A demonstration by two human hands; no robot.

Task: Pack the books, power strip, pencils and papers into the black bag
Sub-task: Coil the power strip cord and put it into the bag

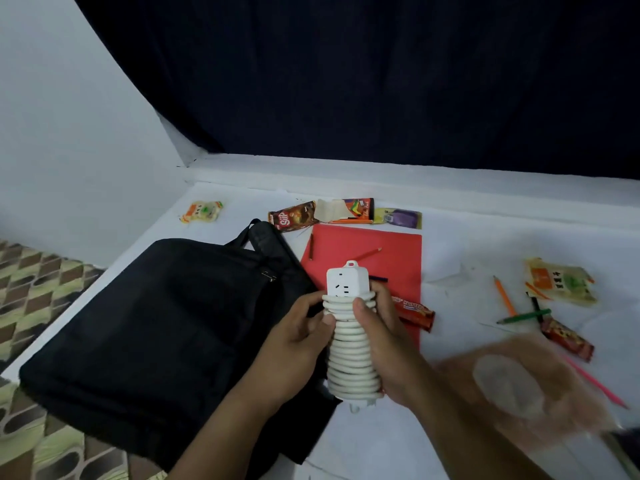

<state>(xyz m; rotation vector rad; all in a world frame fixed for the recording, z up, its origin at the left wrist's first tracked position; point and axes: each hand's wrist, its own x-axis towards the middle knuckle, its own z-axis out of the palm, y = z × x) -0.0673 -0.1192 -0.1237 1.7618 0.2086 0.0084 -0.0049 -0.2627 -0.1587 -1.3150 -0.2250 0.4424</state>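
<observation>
Head view: both hands (346, 337) grip the coiled power strip (350, 327).

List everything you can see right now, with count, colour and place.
bag: one, black, lying flat at left
power strip: one, white, cord wound round it, held above the bag's right edge
red paper: one sheet, centre
white papers: number unclear, right
pencils: several, mixed colours, on the red paper and at right
snack packets: several, scattered
hands: left and right, both gripping the power strip
</observation>
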